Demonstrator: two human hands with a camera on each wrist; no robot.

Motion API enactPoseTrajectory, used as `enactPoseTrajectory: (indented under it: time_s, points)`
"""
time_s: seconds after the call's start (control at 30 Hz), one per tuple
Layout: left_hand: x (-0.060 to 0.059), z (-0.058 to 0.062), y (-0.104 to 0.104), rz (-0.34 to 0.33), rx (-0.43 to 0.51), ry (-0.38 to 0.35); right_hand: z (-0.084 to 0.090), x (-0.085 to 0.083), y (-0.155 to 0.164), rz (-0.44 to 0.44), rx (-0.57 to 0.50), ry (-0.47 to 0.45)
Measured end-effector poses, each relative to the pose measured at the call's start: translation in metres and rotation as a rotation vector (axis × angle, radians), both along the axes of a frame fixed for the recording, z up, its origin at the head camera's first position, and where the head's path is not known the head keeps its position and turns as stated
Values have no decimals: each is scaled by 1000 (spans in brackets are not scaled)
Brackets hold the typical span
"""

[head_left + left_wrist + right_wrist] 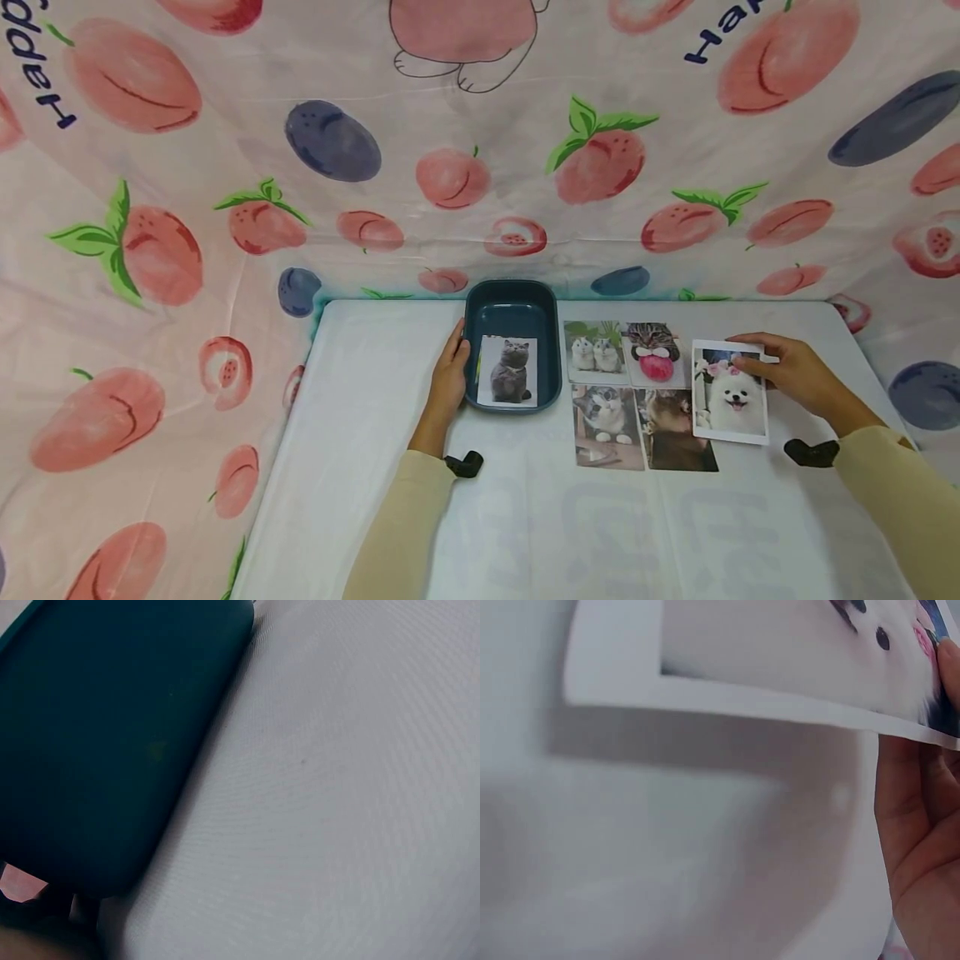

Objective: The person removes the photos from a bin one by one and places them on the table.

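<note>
My right hand [802,375] pinches a white-bordered photo card of a fluffy white dog [738,408] by its upper right part, thumb on the picture side. In the right wrist view the card [727,697] is raised above the white surface and throws a shadow, with fingers beneath it. At the left side of a dark teal tray [513,320], my left hand [448,371] grips the wall with the thumb at the rim. A photo card of a grey cat [512,375] lies in the tray's near part. The left wrist view shows mostly the tray's outer side [112,742].
Right of the tray, photo cards lie in two rows: two small animals [596,353], a cat with a pink ball [657,354], a grey-and-white cat [607,427] and a brown one [678,429], partly overlapped by the dog card. A fruit-print cloth [525,183] hangs behind the white table [540,533].
</note>
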State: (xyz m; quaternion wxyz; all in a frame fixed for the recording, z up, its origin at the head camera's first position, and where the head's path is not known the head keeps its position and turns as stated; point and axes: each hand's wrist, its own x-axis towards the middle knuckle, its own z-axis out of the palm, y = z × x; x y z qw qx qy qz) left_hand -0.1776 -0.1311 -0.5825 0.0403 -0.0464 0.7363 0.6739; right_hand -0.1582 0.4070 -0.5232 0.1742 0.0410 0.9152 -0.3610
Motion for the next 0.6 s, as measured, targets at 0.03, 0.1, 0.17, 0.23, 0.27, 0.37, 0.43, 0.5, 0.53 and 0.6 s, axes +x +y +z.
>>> enactPoseTrajectory:
  time_s: [0.03,0.1,0.17,0.23,0.27,0.37,0.43,0.5,0.53,0.6]
  points:
    - [0,0,0,0,-1,-1,-2,2,3,6,8,-11]
    - [0,0,0,-2,0,-5,-5,5,10,21,24,-23]
    - [0,0,-1,-5,0,-10,-9,9,15,29,46,-28]
    - [0,0,-1,-8,0,-11,-12,13,19,43,56,-29]
    - [0,0,-2,-10,0,-11,-14,15,21,48,62,-31]
    - [0,0,-2,-13,1,-4,-16,19,24,62,82,-40]
    - [0,0,-2,-10,-2,-3,-17,21,25,71,92,-47]
    - [0,-1,-2,-10,-2,-3,-19,22,25,73,99,-52]
    - [0,-1,-2,-9,-3,-3,-19,22,26,72,100,-53]
    - [0,-1,-2,-7,-5,-8,-21,22,25,72,111,-41]
